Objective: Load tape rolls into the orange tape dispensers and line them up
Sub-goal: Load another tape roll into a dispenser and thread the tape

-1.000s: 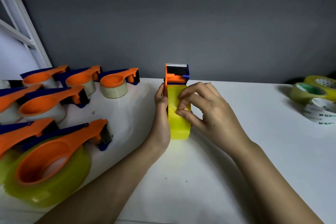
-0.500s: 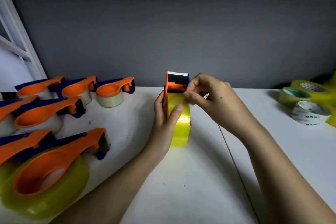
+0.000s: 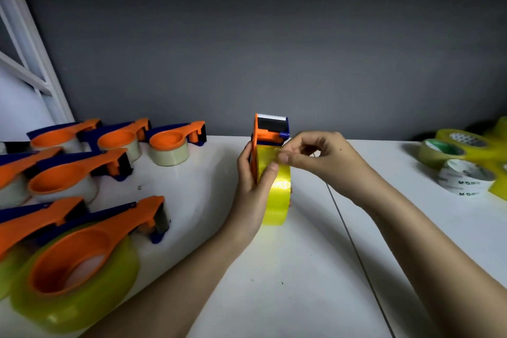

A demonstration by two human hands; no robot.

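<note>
An orange tape dispenser (image 3: 270, 129) with a blue part and a toothed blade stands upright mid-table, loaded with a yellow tape roll (image 3: 277, 200). My left hand (image 3: 253, 192) grips the roll and the dispenser's orange side, thumb across the yellow face. My right hand (image 3: 315, 156) pinches the tape's loose end at the top of the roll, just below the blue part. Several loaded orange dispensers (image 3: 82, 250) lie in rows at the left.
Loose tape rolls sit at the right: a yellow one (image 3: 463, 143), a green-cored one (image 3: 439, 151) and a white printed one (image 3: 463, 178). The white table (image 3: 301, 282) has a seam running down its middle. A grey wall stands behind, a white frame at far left.
My right hand moved from the front of the yellow roll up to its top and now pinches the tape end. My left thumb came round onto the roll's face.
</note>
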